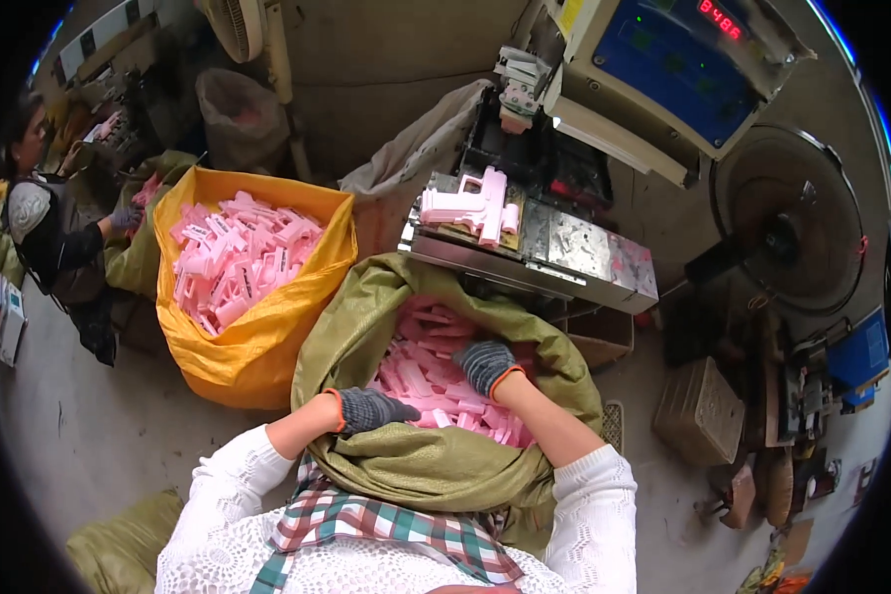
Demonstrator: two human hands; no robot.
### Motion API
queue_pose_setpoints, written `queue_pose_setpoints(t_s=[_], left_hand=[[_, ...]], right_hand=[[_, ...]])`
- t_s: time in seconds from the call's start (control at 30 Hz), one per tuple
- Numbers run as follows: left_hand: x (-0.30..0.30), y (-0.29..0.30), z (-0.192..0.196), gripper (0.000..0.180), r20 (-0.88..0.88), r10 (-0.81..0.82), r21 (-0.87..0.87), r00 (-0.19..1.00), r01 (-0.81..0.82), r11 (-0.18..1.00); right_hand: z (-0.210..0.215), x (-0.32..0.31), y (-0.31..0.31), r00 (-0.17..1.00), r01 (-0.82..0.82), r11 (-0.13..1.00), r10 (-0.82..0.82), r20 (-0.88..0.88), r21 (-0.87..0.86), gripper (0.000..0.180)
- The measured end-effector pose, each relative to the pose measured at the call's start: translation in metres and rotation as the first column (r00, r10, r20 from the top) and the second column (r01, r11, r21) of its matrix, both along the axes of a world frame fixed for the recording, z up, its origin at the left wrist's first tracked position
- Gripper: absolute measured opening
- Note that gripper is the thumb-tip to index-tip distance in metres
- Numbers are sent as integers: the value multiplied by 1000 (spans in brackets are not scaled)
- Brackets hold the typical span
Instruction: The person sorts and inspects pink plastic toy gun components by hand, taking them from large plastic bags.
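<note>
In front of me, an olive-green woven sack (396,460) stands with its rim rolled back, filled with pink plastic toy pistols (411,371). My left hand (371,409), in a grey knit glove with an orange cuff, lies over the near left rim, fingers stretched towards the pile. My right hand (487,367), gloved the same way, reaches into the sack with its fingers curled down among the pieces. Whatever it grips is hidden. Above the sack, one pink toy pistol (480,206) rests flat on the bed of a printing machine (584,247).
An orange sack (257,371) of printed pink toy pistols stands at left. Farther left sits another person (54,228). The machine's blue control panel (673,64) overhangs at upper right. A standing fan (787,228) and a plastic crate (700,411) are on the right.
</note>
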State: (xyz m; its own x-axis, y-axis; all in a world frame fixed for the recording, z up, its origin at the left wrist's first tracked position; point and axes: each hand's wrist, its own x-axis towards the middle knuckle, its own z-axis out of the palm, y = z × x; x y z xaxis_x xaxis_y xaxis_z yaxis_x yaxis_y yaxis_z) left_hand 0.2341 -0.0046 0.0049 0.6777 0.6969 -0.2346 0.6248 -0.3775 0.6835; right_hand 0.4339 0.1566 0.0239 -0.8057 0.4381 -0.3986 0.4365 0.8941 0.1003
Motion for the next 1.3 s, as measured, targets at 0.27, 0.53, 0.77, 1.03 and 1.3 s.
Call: queue_pose_setpoints(t_s=[0.27, 0.53, 0.77, 1.03, 1.3], left_hand=[[-10, -2, 49, 68, 329, 433, 91, 839, -484, 870], [-8, 12, 97, 29, 530, 626, -163, 573, -655, 738], [-15, 37, 94, 22, 682, 609, 76, 406, -867, 493], [-30, 164, 146, 47, 414, 586, 793, 696, -592, 142], [-32, 159, 155, 45, 68, 615, 952, 785, -235, 195]], right_hand=[[144, 15, -40, 547, -24, 830, -456, -701, -558, 35], [160, 17, -61, 587, -271, 747, -372, -719, -607, 30], [176, 36, -39, 494, -64, 980, -132, -860, -187, 41], [166, 60, -14, 312, 6, 874, -464, -829, -486, 45], [158, 37, 6, 158, 83, 897, -442, -883, -434, 46]])
